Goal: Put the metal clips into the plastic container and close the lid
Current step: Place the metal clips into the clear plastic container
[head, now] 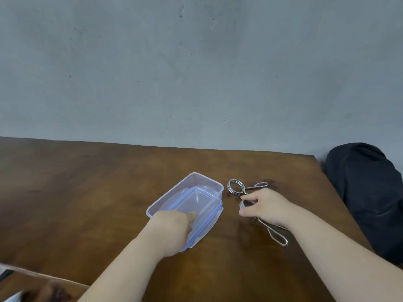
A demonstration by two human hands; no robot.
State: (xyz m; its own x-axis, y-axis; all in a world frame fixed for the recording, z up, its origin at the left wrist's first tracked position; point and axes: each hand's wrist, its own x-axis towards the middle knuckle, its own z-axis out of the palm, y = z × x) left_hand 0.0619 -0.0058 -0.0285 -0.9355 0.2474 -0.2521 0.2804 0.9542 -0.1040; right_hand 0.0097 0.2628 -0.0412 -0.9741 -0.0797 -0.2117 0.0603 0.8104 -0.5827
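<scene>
Metal clips (257, 205), two that I count, lie on the table (87, 192) right of one plastic container (185, 197). My left hand (172, 227) curls closed on its lid (205, 221), which sits askew on the container; my right hand (266, 205) pinches the nearer clip's coil.

No readable text anywhere — no label, brand, number or sign shows on the clear rectangular plastic container (194, 188) or on anything beside it.
</scene>
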